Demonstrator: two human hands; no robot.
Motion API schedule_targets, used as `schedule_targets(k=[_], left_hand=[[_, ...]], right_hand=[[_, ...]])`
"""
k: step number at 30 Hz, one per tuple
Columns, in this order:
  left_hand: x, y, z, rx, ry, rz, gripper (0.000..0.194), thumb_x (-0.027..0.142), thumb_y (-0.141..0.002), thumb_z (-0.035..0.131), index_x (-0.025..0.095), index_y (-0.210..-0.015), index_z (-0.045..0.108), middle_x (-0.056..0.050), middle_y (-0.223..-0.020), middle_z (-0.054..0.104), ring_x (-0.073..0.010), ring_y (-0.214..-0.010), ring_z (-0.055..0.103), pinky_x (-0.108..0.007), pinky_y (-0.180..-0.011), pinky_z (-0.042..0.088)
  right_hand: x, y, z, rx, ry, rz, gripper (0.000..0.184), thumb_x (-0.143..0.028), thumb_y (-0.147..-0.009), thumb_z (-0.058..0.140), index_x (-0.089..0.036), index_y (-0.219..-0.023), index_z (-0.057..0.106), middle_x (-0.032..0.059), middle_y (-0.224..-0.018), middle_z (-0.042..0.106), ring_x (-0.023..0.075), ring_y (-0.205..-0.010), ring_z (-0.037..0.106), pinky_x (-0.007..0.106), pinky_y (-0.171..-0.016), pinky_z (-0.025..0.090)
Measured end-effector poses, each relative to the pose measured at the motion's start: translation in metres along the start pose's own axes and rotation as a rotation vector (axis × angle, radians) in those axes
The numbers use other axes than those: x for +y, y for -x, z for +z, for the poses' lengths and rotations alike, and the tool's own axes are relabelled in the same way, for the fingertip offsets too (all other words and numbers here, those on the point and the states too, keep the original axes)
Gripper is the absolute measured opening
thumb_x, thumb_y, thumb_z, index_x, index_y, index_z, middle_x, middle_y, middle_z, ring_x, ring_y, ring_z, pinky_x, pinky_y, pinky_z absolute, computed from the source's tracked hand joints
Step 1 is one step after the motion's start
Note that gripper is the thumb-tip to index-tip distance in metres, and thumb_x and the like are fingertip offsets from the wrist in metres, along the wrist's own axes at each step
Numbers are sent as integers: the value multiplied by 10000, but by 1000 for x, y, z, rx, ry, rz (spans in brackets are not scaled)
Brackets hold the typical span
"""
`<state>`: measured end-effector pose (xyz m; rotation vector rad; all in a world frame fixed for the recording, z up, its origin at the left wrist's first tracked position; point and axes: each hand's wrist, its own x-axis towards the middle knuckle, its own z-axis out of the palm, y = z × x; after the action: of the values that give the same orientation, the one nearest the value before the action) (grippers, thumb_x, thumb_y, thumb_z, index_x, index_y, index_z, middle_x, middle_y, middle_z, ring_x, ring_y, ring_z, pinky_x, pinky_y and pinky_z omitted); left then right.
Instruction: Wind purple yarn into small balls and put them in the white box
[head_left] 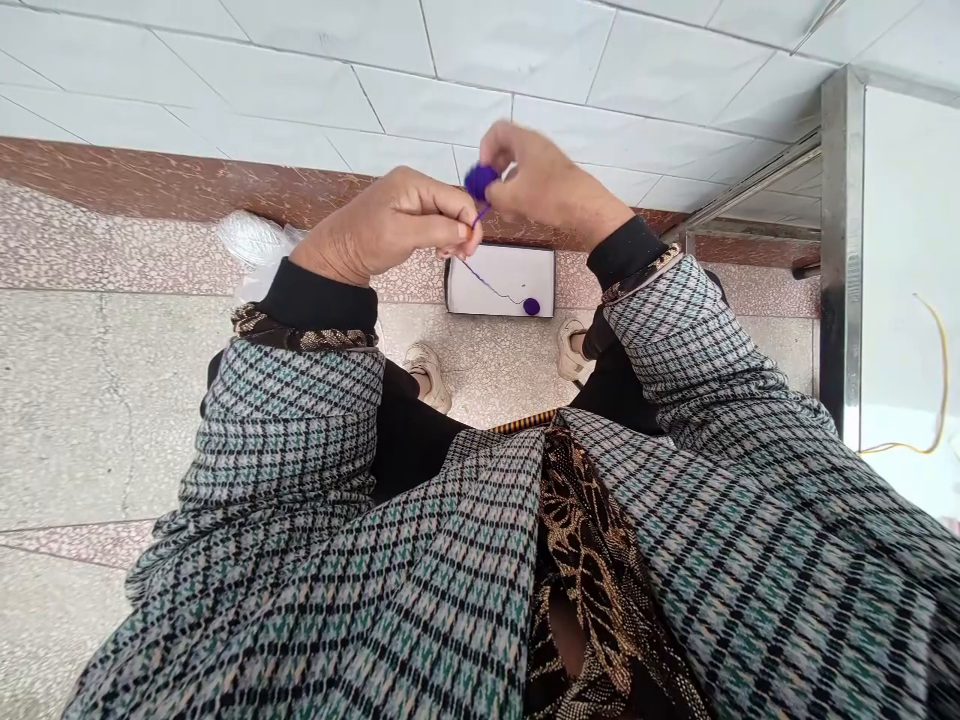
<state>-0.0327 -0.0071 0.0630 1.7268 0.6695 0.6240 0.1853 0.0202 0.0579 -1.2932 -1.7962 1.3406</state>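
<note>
My left hand (401, 225) is closed in a pinch on purple yarn (481, 216), thumb and forefinger together. Something small and orange shows at its fingertips, too small to make out. Just beside it, my right hand (536, 180), slightly blurred, has its bent fingers on a small purple yarn ball (480, 181). A short strand joins this ball to the left fingertips. From there a thin strand hangs down to a second purple yarn ball (531, 306), which lies in a shallow white box (491, 285) on the floor below.
A white tiled wall (300, 85) with a brown skirting stands in front. Clear plastic wrapping (255, 245) lies at its foot on the left. A metal-framed white table (900, 330) with a yellow strand (941, 370) is on the right. My shoes (427, 375) flank the box.
</note>
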Motion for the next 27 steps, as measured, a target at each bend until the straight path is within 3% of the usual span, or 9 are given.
schedule_targets(k=[4, 6, 10, 14, 16, 19, 21, 23, 27], left_hand=[[-8, 1, -7, 227, 68, 24, 175, 281, -780, 721, 193, -630, 715, -21, -587, 583, -124, -549, 465, -317, -558, 323], [-13, 0, -9, 341, 91, 46, 176, 258, -772, 693, 226, -599, 706, -12, -555, 546, -133, -533, 442, -330, -553, 324], [-19, -6, -4, 378, 178, 0, 129, 186, -643, 613, 247, -551, 681, -9, -538, 560, -141, -513, 461, -319, -542, 352], [-17, -12, 7, 141, 168, -49, 116, 207, -694, 623, 228, -584, 653, -18, -574, 566, -133, -533, 490, -318, -559, 425], [-14, -13, 11, 43, 92, -34, 152, 206, -754, 630, 226, -608, 669, -28, -594, 580, -143, -562, 510, -328, -600, 453], [-10, -11, 12, 13, 53, -22, 181, 187, -777, 609, 218, -607, 662, -39, -611, 599, -149, -578, 529, -332, -624, 453], [-9, -10, 10, 27, 51, -33, 163, 165, -746, 591, 211, -605, 660, -38, -606, 602, -144, -570, 523, -324, -617, 443], [-8, -8, 8, 45, 29, -57, 145, 160, -719, 582, 199, -605, 664, -34, -594, 604, -137, -569, 513, -305, -605, 430], [-10, -6, 1, 87, -42, -62, 155, 185, -722, 583, 180, -588, 660, -13, -549, 575, -117, -571, 480, -271, -602, 388]], right_hand=[[-18, 17, -5, -504, 182, 24, 256, -446, -811, 786, -273, -760, 604, 15, -774, 589, 186, -816, 633, 246, -570, 424], [-25, 20, -13, -594, 39, 9, 284, -501, -876, 753, -256, -819, 621, 4, -786, 591, 165, -862, 677, 241, -597, 438], [-26, 14, -24, -241, -306, -135, 426, -598, -816, 796, -309, -1032, 569, -11, -907, 587, 160, -879, 669, 208, -619, 519], [-14, -1, -16, 21, -607, -291, 485, -512, -818, 845, -343, -1107, 494, -26, -965, 529, 129, -970, 613, 141, -776, 569], [-6, -8, -5, 97, -583, -223, 400, -386, -883, 804, -306, -1096, 474, -32, -932, 515, 108, -913, 595, 150, -833, 557], [3, -13, 6, 164, -243, -88, 330, -282, -864, 772, -276, -956, 455, -24, -846, 509, 136, -763, 555, 208, -678, 509], [6, -9, 4, 66, 24, -71, 310, -242, -816, 789, -294, -883, 491, 0, -853, 558, 175, -765, 560, 259, -608, 469], [6, -1, -4, -147, 208, -60, 240, -241, -817, 793, -297, -837, 561, 11, -838, 594, 191, -773, 579, 284, -568, 433], [-1, 12, -18, -577, 197, -14, 295, -395, -874, 808, -220, -790, 585, -23, -742, 542, 121, -716, 612, 224, -548, 426]])
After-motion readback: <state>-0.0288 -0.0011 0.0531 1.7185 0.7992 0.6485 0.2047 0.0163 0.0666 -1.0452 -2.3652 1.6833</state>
